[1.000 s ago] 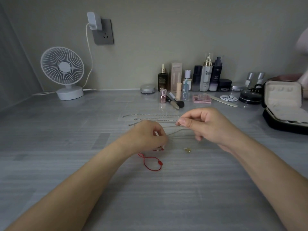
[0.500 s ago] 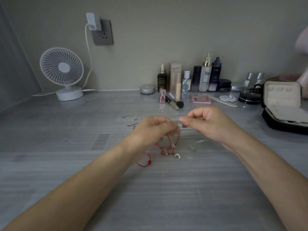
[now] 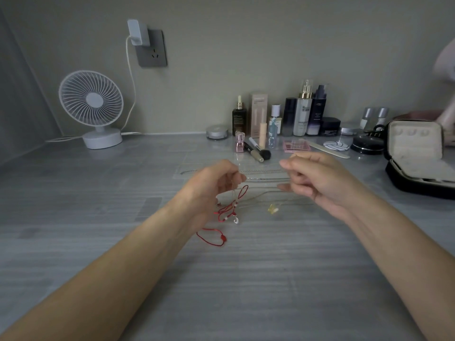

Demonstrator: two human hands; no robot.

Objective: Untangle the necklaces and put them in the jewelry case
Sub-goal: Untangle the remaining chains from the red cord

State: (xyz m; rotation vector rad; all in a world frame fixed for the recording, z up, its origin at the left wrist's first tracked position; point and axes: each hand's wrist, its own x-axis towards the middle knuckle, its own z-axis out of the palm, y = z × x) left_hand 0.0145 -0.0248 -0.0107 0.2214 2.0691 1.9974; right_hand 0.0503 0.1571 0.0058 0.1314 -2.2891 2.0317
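Well left of the open case (image 3: 416, 153), above the desk (image 3: 98, 217), the left grip (image 3: 216, 183) pinched the red cord (image 3: 231, 207), whose end trailed on the desk. Between it and the case, the right grip (image 3: 317, 180) pinched a thin chain (image 3: 261, 194) with a gold pendant (image 3: 273, 208).
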